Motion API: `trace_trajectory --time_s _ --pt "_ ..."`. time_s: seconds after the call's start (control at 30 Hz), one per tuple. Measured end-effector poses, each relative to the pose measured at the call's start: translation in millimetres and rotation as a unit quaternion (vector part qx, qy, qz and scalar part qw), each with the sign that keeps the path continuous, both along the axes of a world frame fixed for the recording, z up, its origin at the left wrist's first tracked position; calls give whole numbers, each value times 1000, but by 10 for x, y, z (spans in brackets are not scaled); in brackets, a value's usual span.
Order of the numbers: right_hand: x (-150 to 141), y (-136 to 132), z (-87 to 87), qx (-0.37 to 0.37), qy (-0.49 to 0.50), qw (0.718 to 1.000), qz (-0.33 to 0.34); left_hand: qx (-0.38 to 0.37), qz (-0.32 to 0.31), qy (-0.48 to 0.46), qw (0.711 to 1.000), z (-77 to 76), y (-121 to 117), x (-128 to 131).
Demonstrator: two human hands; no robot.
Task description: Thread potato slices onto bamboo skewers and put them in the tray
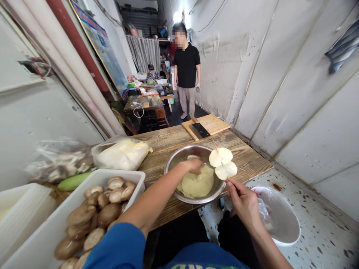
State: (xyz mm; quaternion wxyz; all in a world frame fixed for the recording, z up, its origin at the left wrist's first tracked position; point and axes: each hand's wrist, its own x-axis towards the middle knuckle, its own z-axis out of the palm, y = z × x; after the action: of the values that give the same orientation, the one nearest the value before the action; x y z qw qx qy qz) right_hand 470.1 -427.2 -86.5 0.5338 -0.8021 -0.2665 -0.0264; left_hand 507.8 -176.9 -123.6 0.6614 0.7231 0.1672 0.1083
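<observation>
My right hand is closed, its thumb and fingers pinching the lower end of a bamboo skewer. Threaded on that skewer are two thin, pale potato slices, an upper slice and a lower slice. Thin sticks also show just behind them. My left hand reaches into a steel bowl on the wooden table. It touches a heap of wet potato slices there; its fingertips are hidden, so their grip cannot be made out.
A white tub of shiitake mushrooms stands at left, near bagged food and a green vegetable. A cleaver lies on a cutting board. A bin is at right. Beyond the table stands a person.
</observation>
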Motion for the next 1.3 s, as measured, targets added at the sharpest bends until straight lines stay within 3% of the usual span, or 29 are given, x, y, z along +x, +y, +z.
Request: trace_trajectory --time_s 0.17,0.27,0.37,0.43,0.57,0.67,0.73,0.9,1.07,1.3 --pt "24 -56 -47 -15 0 1000 4 68 -112 63 989 219 51 -91" --pt "32 -113 -90 -50 1 998 28 -23 -159 94 983 363 105 -175" --pt "25 -151 -121 -70 -3 996 48 -112 -170 103 974 375 140 -284" --pt "21 -157 -128 -74 0 996 49 -95 -140 98 981 300 155 -342" --pt "22 -157 -117 -80 1 996 50 19 -37 101 994 145 194 -389" --pt "14 -170 -100 -88 -13 994 62 53 9 80 995 179 209 -408" --pt "-4 -182 -83 -97 -31 992 75 29 40 45 998 259 187 -438" --pt "-87 -177 -27 -130 -60 983 112 -145 93 -29 985 411 41 -547" --pt "-131 -152 -10 -158 -58 976 139 -149 162 -63 973 444 -72 -591" --pt "-106 -147 -38 -177 -55 972 145 -143 191 -74 968 522 -129 -618"
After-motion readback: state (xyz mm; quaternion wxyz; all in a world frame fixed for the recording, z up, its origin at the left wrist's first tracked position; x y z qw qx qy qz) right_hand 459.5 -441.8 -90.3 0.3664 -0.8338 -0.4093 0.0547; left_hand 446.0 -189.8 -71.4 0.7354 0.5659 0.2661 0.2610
